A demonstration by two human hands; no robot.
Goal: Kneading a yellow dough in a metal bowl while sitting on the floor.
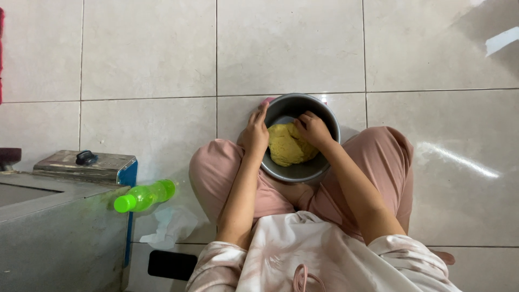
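A grey metal bowl [324,111] rests on the tiled floor between my crossed legs in pink trousers. Inside it lies a lump of yellow dough [289,145]. My left hand [255,132] grips the bowl's left rim, fingers over the edge. My right hand [313,128] is curled into a fist and presses on the top right of the dough.
A grey metal box [59,227] with a lid and black knob [86,157] stands at the lower left. A green plastic bottle [145,196] lies on its edge. A crumpled white tissue [170,227] and a black phone [172,265] lie on the floor beside my left knee.
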